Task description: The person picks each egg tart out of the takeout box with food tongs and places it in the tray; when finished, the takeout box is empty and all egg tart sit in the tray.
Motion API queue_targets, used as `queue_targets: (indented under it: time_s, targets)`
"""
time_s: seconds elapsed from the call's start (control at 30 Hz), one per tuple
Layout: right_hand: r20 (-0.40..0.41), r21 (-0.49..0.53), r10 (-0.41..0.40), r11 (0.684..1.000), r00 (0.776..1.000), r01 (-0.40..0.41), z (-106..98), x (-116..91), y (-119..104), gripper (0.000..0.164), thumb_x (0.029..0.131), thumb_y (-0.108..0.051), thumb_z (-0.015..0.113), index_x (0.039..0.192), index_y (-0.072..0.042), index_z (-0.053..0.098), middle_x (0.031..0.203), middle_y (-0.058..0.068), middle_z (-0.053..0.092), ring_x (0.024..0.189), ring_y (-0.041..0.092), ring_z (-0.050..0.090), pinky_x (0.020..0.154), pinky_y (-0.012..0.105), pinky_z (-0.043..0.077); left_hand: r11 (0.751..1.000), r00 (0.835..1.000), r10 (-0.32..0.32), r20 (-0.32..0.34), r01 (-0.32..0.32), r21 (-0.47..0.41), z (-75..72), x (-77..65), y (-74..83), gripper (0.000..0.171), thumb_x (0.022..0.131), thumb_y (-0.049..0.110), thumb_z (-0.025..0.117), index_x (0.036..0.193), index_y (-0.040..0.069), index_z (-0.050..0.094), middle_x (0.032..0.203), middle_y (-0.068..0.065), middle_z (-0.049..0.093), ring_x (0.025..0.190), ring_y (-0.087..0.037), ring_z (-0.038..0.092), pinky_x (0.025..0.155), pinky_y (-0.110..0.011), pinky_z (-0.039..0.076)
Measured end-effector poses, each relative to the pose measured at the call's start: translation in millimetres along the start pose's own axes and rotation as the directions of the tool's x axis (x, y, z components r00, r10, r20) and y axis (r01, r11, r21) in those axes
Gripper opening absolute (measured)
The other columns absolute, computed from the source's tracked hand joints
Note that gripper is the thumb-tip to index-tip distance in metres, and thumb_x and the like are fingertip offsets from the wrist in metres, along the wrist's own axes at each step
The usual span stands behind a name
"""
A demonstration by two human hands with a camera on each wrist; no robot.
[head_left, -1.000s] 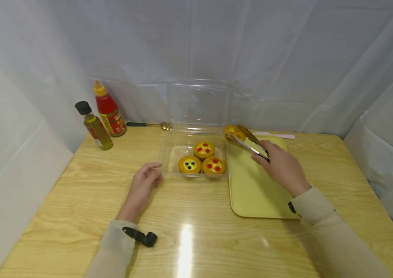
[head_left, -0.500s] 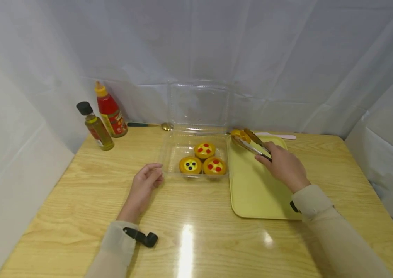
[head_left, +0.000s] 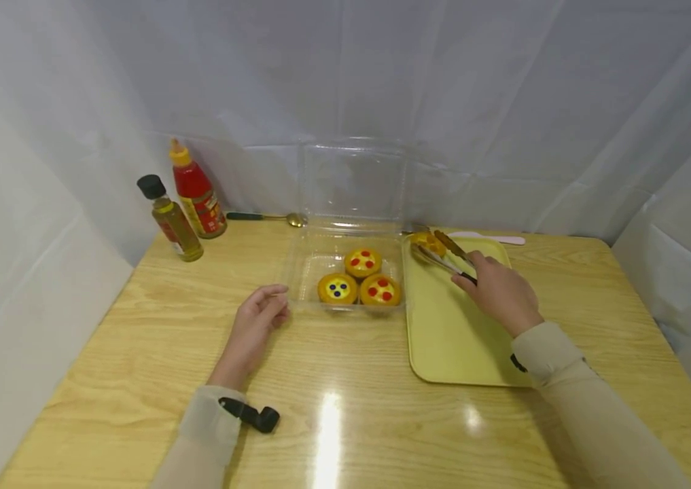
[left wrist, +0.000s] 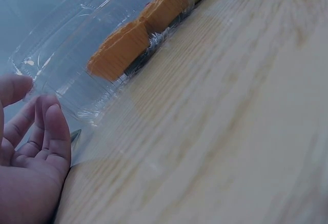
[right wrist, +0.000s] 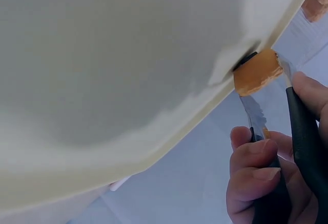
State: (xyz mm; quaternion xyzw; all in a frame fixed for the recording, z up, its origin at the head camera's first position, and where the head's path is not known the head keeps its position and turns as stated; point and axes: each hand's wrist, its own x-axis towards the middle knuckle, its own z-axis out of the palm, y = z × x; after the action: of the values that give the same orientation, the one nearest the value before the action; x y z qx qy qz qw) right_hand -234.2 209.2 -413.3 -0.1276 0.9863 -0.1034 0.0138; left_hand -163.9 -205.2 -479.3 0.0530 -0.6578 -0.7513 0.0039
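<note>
My right hand [head_left: 504,292] grips a pair of dark-handled metal tongs [head_left: 439,261]. Between the tong tips is an egg tart [head_left: 426,240], at the far left corner of a yellow tray [head_left: 455,339]. In the right wrist view that tart [right wrist: 259,73] is low against the tray's surface, close to its rim. My left hand [head_left: 255,324] rests on the table with loosely bent fingers, at the front left corner of a clear plastic clamshell box [head_left: 305,275]. Inside the box sit two red-dotted tarts [head_left: 363,262] and one blue-dotted tart [head_left: 337,290].
The box's lid [head_left: 354,180] stands raised at the back. An oil bottle [head_left: 175,227] and a red sauce bottle [head_left: 198,197] stand at the back left, near a spoon [head_left: 295,219]. Behind the tray lies a pink knife [head_left: 507,240]. White cloth [head_left: 504,102] encloses the table.
The tongs and the tart in them have moved right and slightly down, from beside the box to the tray's far left corner. My left hand has stayed in place.
</note>
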Motion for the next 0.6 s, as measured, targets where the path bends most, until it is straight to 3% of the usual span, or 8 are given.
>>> queue_targets:
  time_s: [0.23, 0.6]
  targets:
    - [0.027, -0.02, 0.029, 0.999, 0.999, -0.029, 2.5, 0.9, 0.8, 0.068, 0.098, -0.05, 0.056, 0.142, -0.001, 0.04, 0.113, 0.027, 0.061, 0.048, 0.021, 0.052, 0.041, 0.037, 0.042, 1.0, 1.0, 0.008, 0.007, -0.008, -0.001, 0.4, -0.3, 0.3, 0.035, 0.102, 0.012, 0.054, 0.131, -0.007, 0.05, 0.096, -0.008, 0.058, 0.087, -0.018, 0.059, 0.079, -0.027, 0.053]
    - [0.057, 0.031, 0.034, 0.999, 0.998, -0.036, 5.1, -1.6, 8.3, 0.071, 0.097, -0.053, 0.056, 0.143, -0.001, 0.042, 0.114, 0.026, 0.063, 0.07, 0.028, 0.063, 0.049, 0.039, 0.048, 1.0, 1.0, 0.005, -0.006, -0.005, -0.02, 1.3, 0.4, -1.0, 0.035, 0.102, 0.011, 0.055, 0.131, -0.009, 0.05, 0.095, -0.008, 0.059, 0.086, -0.015, 0.06, 0.08, -0.027, 0.053]
